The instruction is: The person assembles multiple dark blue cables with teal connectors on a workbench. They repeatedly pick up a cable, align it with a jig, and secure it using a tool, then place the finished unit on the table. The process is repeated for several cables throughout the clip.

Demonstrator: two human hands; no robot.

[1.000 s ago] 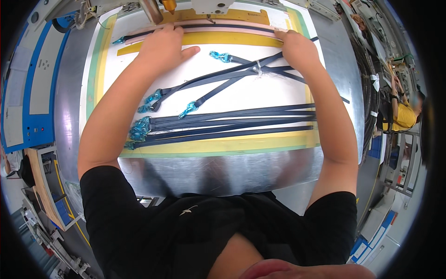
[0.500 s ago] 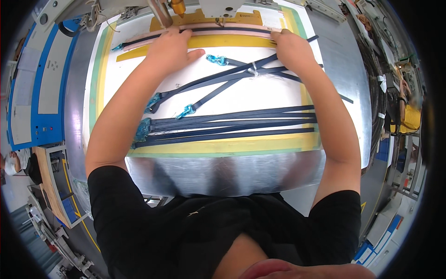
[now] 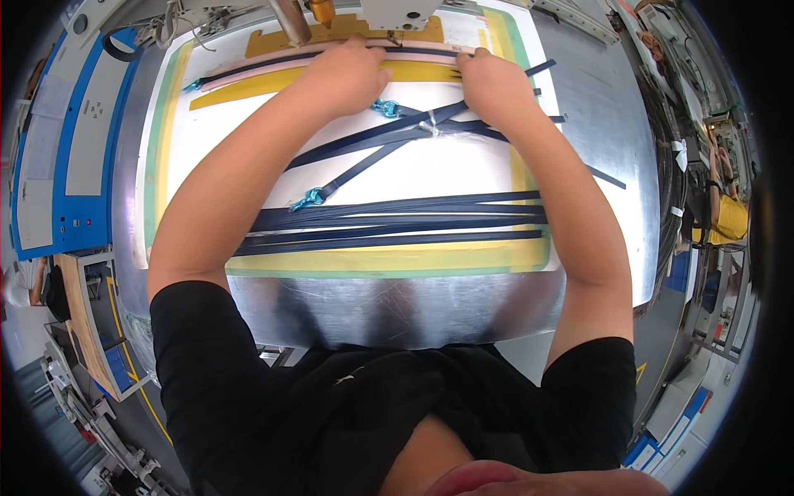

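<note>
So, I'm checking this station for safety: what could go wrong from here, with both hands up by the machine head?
1. The left hand and right hand press the strap right below the machine head; fingers could get caught there.
2. Loose straps cross under the forearms and could snag or get dragged.
3. One strap end hangs off the board and might pull others askew.

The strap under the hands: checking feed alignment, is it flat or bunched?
Flat: the dark strap lies straight along the pink strip, pressed by left hand and right hand.
</note>
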